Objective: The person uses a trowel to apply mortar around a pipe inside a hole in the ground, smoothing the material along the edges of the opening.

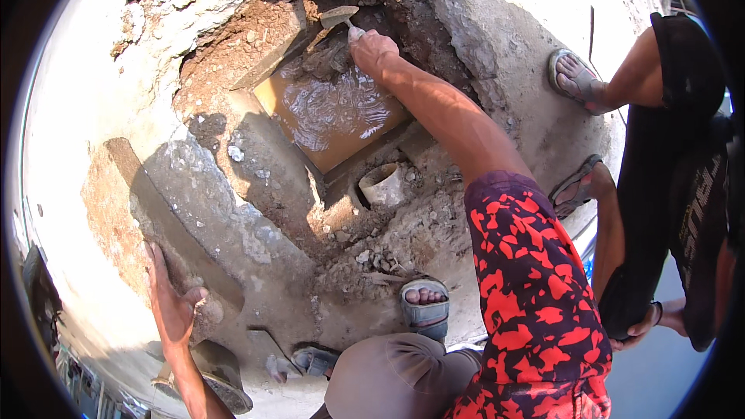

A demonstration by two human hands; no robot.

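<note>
Stretched out over the pit, my right hand (pixel 373 51) is closed round the handle of a trowel (pixel 339 15). Its muddy blade points left, at the pit's far side, above a heap of wet mud (pixel 330 58). Just below lies a square basin of brown, rippling water (pixel 330 120) with straight walls. At the left, my left hand (pixel 172 302) rests with fingers stretched and thumb apart against a long brown block (pixel 174 221) that lies on the broken concrete. It holds nothing.
A pale pipe end (pixel 382 185) sticks up beside the basin's near corner. Broken concrete (pixel 466 35) rims the pit. A dark bucket (pixel 217 372) stands by my left forearm, with a flat tool (pixel 268 345) nearby. Another person's sandalled foot (pixel 578 77) is at the right edge.
</note>
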